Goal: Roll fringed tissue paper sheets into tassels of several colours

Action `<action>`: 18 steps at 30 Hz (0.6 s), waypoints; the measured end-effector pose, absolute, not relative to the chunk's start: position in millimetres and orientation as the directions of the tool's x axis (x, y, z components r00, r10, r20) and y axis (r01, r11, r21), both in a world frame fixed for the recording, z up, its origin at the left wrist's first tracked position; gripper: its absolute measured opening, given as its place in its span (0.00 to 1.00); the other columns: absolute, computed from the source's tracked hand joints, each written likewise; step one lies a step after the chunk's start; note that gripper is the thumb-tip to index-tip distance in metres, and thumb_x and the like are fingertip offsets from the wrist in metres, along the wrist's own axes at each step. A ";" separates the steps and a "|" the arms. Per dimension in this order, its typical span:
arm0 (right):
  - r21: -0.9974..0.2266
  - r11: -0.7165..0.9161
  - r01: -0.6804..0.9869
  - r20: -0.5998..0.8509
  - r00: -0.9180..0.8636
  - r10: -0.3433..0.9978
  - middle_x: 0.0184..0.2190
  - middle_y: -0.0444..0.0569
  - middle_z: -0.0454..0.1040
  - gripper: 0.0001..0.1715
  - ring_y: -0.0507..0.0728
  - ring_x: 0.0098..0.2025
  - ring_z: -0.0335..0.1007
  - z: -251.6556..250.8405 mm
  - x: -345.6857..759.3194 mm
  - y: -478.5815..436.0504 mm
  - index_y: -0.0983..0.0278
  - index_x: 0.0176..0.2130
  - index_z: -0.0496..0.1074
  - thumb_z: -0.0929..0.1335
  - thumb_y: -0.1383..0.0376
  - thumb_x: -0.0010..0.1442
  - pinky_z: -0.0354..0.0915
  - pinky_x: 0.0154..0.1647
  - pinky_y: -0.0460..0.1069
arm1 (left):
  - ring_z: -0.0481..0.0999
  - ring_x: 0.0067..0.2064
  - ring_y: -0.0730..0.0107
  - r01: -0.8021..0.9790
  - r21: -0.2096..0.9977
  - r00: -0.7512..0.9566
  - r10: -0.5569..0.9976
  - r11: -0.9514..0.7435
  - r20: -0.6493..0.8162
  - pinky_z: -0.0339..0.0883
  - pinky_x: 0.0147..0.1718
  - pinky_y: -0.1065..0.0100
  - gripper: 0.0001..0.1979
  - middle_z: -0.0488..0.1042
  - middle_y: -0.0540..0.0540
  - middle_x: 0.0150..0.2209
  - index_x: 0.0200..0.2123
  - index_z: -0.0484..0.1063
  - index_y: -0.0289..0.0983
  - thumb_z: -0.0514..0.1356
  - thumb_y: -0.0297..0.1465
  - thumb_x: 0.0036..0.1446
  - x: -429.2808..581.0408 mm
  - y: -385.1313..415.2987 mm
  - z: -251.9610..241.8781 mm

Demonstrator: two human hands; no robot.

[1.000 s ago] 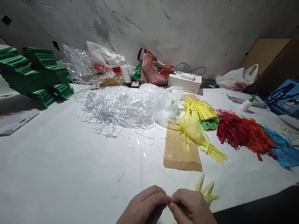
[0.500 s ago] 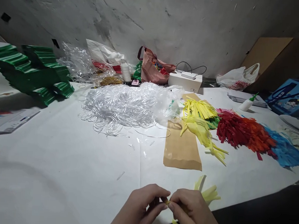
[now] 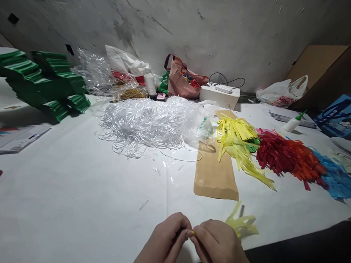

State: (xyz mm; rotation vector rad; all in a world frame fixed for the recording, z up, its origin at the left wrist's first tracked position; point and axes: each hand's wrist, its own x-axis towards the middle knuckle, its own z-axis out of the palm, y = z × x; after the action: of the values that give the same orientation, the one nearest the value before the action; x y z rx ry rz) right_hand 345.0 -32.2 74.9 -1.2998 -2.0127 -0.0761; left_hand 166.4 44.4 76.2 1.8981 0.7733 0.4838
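Both hands, left hand (image 3: 165, 244) and right hand (image 3: 218, 249), pinch the yellow fringe (image 3: 241, 222), its strips fanning rightward.

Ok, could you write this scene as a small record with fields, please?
left hand: fingertips pinch one end of the yellow fringe
right hand: closed on the yellow fringe; its strips stick out rightward
just beyond: brown paper bag, flat on the table
farther back: clear plastic strands, yellow strips, red strips

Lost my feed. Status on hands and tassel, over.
Left hand and right hand both pinching yellow paper tassel, strips fanning right. Brown paper strip ahead, not touching.
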 end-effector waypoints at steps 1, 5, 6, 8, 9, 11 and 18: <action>-0.327 0.479 0.815 0.595 -0.216 0.774 0.24 0.45 0.70 0.10 0.54 0.25 0.66 75.6 344.4 -31.7 0.63 0.37 0.67 0.60 0.71 0.70 0.56 0.26 0.48 | 0.68 0.30 0.69 0.301 0.897 0.704 0.710 -0.323 0.019 0.63 0.30 0.70 0.14 0.71 0.50 0.29 0.33 0.66 0.41 0.48 0.37 0.70 164.8 44.0 75.8; -0.399 0.430 0.810 0.547 -0.166 0.820 0.23 0.43 0.67 0.12 0.52 0.23 0.65 76.9 342.4 -30.8 0.61 0.34 0.66 0.60 0.70 0.69 0.57 0.24 0.47 | 0.66 0.29 0.69 0.320 0.883 0.643 0.763 -0.343 0.064 0.61 0.28 0.70 0.14 0.69 0.50 0.28 0.32 0.64 0.41 0.47 0.36 0.71 159.4 42.2 76.4; -0.415 0.428 0.803 0.537 -0.163 0.828 0.23 0.42 0.67 0.12 0.52 0.23 0.65 76.9 342.1 -30.3 0.61 0.33 0.65 0.60 0.70 0.69 0.58 0.24 0.46 | 0.66 0.28 0.69 0.323 0.884 0.631 0.773 -0.337 0.064 0.61 0.28 0.70 0.14 0.69 0.51 0.28 0.32 0.65 0.41 0.48 0.36 0.70 157.9 41.9 76.7; -0.420 0.441 0.793 0.545 -0.168 0.821 0.25 0.44 0.71 0.11 0.53 0.26 0.70 76.5 343.4 -29.5 0.61 0.36 0.67 0.60 0.68 0.70 0.65 0.28 0.46 | 0.66 0.28 0.69 0.322 0.894 0.603 0.795 -0.312 0.061 0.61 0.28 0.70 0.13 0.69 0.51 0.28 0.32 0.66 0.41 0.49 0.37 0.69 152.2 43.2 76.8; -0.404 0.445 0.799 0.562 -0.167 0.810 0.29 0.46 0.75 0.10 0.54 0.31 0.74 75.6 345.8 -29.6 0.62 0.40 0.69 0.60 0.66 0.71 0.69 0.34 0.48 | 0.66 0.28 0.69 0.323 0.902 0.578 0.814 -0.287 0.052 0.61 0.28 0.70 0.13 0.69 0.51 0.28 0.31 0.67 0.41 0.50 0.37 0.69 147.0 45.8 76.6; -0.359 0.424 0.832 0.602 -0.141 0.786 0.41 0.52 0.79 0.12 0.59 0.43 0.77 71.7 354.8 -31.7 0.63 0.50 0.69 0.62 0.62 0.71 0.73 0.47 0.52 | 0.65 0.27 0.69 0.323 0.928 0.484 0.875 -0.186 0.007 0.60 0.27 0.70 0.13 0.67 0.52 0.26 0.31 0.69 0.40 0.54 0.40 0.66 129.8 57.0 75.6; -0.426 0.226 0.876 0.602 0.088 0.794 0.46 0.50 0.81 0.17 0.61 0.45 0.80 38.1 393.3 -46.4 0.57 0.54 0.72 0.67 0.57 0.68 0.77 0.44 0.50 | 0.56 0.19 0.80 0.051 0.982 -0.191 0.967 0.180 -0.167 0.50 0.18 0.77 0.21 0.65 0.56 0.22 0.31 0.67 0.38 0.69 0.46 0.43 14.7 150.9 73.8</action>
State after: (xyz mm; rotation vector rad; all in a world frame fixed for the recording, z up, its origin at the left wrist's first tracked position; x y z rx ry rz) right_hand 393.3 -46.4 38.1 -1.5684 -1.7041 -0.1298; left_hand 14.7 150.9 73.8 1.0320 1.4744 1.1767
